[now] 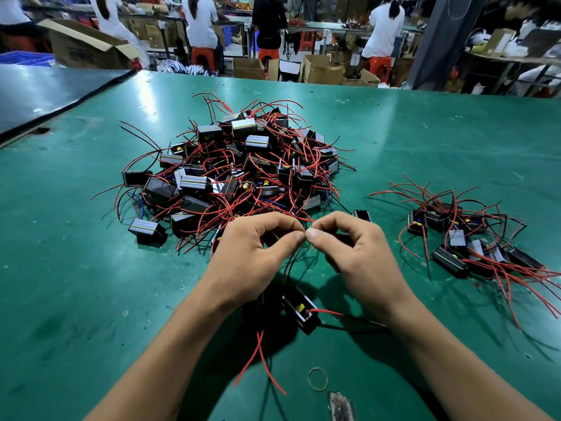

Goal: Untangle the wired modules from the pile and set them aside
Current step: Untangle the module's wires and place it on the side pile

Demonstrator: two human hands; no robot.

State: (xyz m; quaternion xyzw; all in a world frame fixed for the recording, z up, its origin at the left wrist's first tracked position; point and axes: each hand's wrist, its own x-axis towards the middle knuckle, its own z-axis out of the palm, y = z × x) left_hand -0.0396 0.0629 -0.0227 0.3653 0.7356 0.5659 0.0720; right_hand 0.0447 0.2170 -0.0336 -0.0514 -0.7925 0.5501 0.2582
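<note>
The left hand [258, 247] and right hand [355, 247] each pinched thin wires [290, 264] at touching fingertips, with a module [300, 311] between the wrists. The pile [236, 171] lay just beyond the knuckles. Teasing the strands apart slowly, not tugging, seemed wisest.

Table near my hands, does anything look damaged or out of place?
Yes. A loose rubber band lies alone near the front edge, and beside it the mat has a scraped, worn patch. One module sits just apart from the pile.

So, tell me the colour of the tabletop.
Green: the tabletop shows best in the head view.
</note>
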